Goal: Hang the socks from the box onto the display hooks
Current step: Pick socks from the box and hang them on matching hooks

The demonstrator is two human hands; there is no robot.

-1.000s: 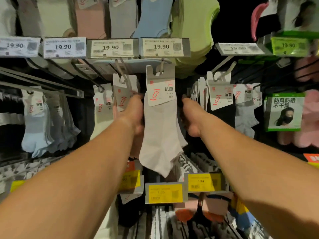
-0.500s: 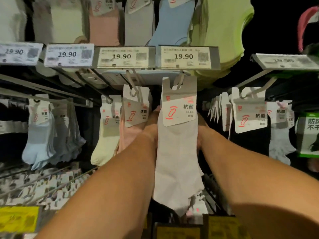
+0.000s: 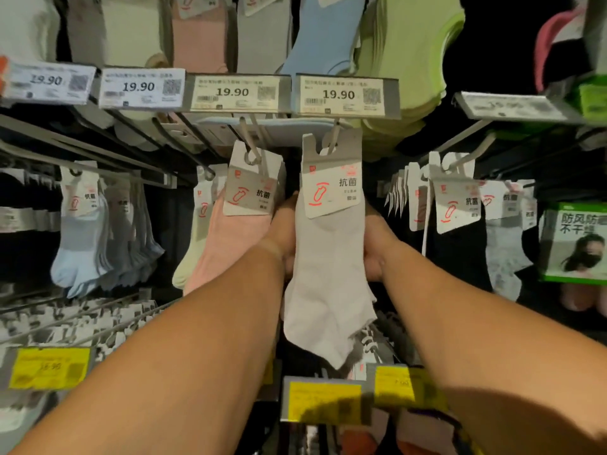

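My left hand (image 3: pixel 282 231) and right hand (image 3: pixel 374 244) flank the white sock pack (image 3: pixel 328 274), fingers hidden behind it, grip unclear; pink socks (image 3: pixel 226 244) crowd left.

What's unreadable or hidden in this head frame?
- Left hand and right hand: fingers hidden behind the white sock pack, so their grip is unclear.
- The box of socks: not in view.
- Yellow price tag, lower left: blurred.
- Rightmost shelf label: blurred, unreadable.

sock pack (image 3: pixel 328 274) on hook (image 3: pixel 332 136), between hands
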